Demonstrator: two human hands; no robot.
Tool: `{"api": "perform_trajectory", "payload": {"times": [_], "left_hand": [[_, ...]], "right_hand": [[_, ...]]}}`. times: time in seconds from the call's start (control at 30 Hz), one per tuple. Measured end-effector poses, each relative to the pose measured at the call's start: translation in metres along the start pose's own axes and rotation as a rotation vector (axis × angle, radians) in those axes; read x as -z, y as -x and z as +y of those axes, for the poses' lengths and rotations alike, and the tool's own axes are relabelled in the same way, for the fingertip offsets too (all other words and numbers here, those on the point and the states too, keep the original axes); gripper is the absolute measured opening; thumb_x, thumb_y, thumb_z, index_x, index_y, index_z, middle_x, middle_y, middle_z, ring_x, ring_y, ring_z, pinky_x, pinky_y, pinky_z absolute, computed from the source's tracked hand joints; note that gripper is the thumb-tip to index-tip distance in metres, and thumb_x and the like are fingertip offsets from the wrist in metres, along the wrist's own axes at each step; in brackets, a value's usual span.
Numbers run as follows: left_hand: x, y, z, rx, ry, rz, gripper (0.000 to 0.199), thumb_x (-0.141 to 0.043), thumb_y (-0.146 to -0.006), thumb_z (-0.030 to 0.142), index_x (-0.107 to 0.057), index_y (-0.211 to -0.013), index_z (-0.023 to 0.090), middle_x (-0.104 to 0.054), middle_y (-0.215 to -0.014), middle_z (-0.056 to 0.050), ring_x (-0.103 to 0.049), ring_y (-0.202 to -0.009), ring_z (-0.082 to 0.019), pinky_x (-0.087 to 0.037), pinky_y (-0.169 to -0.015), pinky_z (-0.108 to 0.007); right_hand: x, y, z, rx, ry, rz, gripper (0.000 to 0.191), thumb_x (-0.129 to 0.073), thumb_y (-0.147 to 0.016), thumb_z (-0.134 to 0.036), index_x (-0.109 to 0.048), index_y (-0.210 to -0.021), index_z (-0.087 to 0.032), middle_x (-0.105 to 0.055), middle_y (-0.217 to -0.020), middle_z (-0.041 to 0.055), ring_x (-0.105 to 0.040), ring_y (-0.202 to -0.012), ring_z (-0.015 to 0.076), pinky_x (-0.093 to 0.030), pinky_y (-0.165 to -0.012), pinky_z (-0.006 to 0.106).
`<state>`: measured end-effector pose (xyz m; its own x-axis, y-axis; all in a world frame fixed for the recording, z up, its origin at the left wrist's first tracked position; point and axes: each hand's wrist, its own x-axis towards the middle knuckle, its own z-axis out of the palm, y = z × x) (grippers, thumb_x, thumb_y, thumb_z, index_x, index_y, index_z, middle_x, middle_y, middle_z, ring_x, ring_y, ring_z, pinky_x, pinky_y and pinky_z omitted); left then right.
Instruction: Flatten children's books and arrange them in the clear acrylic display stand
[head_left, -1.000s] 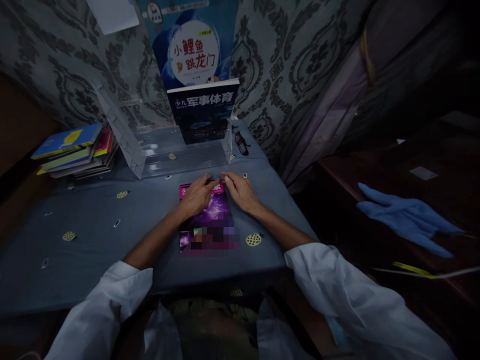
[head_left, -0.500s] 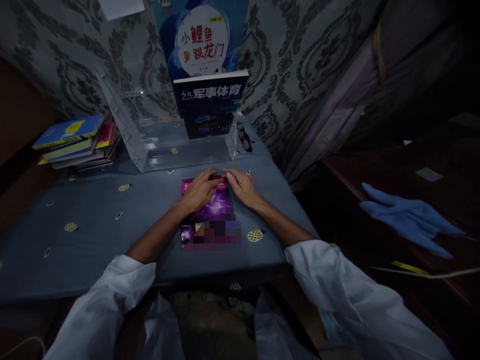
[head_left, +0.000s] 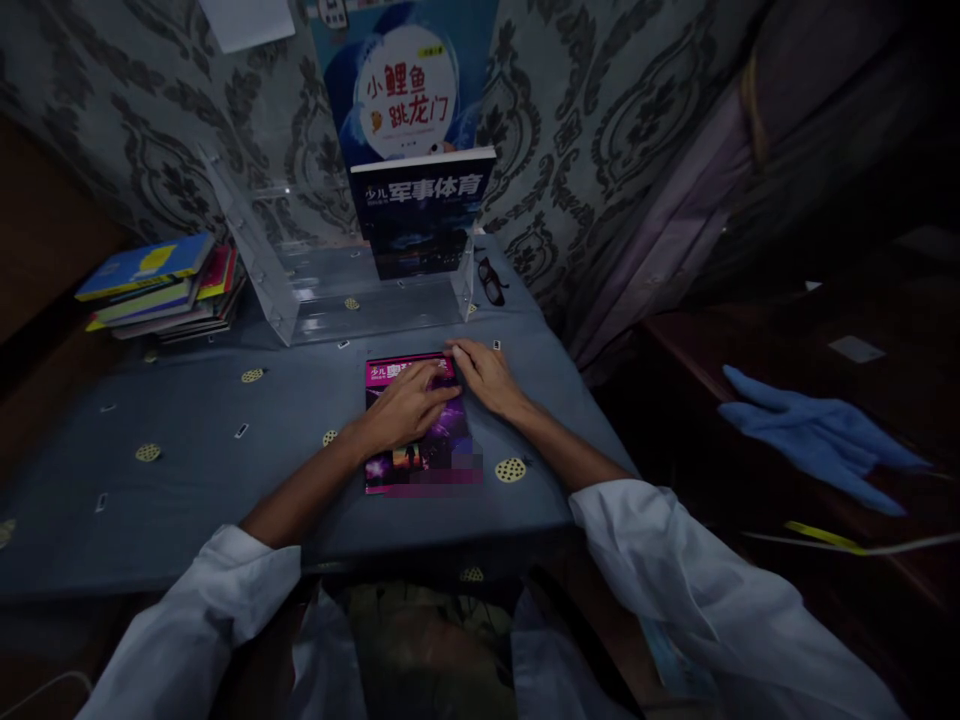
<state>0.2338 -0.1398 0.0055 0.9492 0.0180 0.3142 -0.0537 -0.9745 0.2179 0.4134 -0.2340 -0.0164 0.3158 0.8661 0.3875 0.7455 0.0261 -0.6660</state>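
A book with a purple and pink cover [head_left: 381,412] lies flat on the cloth-covered table in front of me. My left hand [head_left: 409,405] rests across its upper half, fingers stretched out and covering part of the title. At the book's upper right corner is my right hand [head_left: 486,375], laid low with fingers extended; its fingertips reach the top edge. Behind the book stands a clear acrylic rack [head_left: 367,320]. At the rack's right end a dark blue book [head_left: 420,225] stands upright, in front of a taller light-blue book [head_left: 409,100].
Several books lie in a stack [head_left: 154,285] at the far left. Folded glasses [head_left: 491,282] sit right of the rack. A blue glove [head_left: 817,430] lies on a dark reddish surface to the right. Patterned wallpaper [head_left: 285,110] backs the table [head_left: 195,500].
My left hand has slid down and slightly toward me over the cover, uncovering more of its title. My right hand has barely moved. The view has shifted slightly.
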Motion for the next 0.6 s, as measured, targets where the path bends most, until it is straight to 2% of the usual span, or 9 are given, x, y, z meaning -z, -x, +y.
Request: {"api": "perform_trajectory", "payload": {"times": [0.23,0.4,0.47,0.6], "left_hand": [[0.011,0.025,0.035,-0.095,0.108,-0.101,0.036,-0.053,-0.1,0.036,-0.064,-0.132,0.025,-0.056,-0.14,-0.013,-0.044,-0.139,-0.029,-0.039,-0.115,-0.051],[0.013,0.044,0.061,-0.121,0.075,-0.22,0.058,-0.053,-0.097,0.057,-0.05,-0.146,0.026,-0.047,-0.153,-0.013,-0.038,-0.145,-0.03,-0.024,-0.122,-0.057],[0.012,0.049,0.066,-0.119,0.036,-0.228,0.057,-0.049,-0.1,0.054,-0.046,-0.149,0.025,-0.045,-0.155,-0.012,-0.035,-0.148,-0.029,-0.021,-0.123,-0.058],[0.007,0.049,0.064,-0.112,-0.028,-0.206,0.045,-0.041,-0.106,0.042,-0.047,-0.147,0.026,-0.048,-0.154,-0.008,-0.038,-0.147,-0.025,-0.021,-0.124,-0.053]], "right_hand": [[-0.001,0.0,0.002,-0.021,-0.003,-0.002,0.043,-0.034,-0.104,-0.042,-0.065,-0.123,-0.02,-0.075,-0.115,0.0108,-0.065,-0.114,0.0263,-0.046,-0.104,0.044],[-0.002,0.001,0.002,-0.022,0.014,0.011,0.041,-0.036,-0.104,-0.042,-0.066,-0.123,-0.023,-0.075,-0.115,0.0088,-0.065,-0.113,0.0264,-0.046,-0.103,0.044],[-0.002,0.002,0.002,-0.007,0.003,0.015,0.041,-0.036,-0.103,-0.043,-0.067,-0.122,-0.023,-0.075,-0.116,0.0086,-0.065,-0.112,0.026,-0.046,-0.103,0.044],[0.0,0.003,-0.001,0.025,-0.011,0.005,0.041,-0.036,-0.103,-0.042,-0.068,-0.12,-0.023,-0.074,-0.119,0.0093,-0.066,-0.112,0.0262,-0.049,-0.102,0.045]]}}
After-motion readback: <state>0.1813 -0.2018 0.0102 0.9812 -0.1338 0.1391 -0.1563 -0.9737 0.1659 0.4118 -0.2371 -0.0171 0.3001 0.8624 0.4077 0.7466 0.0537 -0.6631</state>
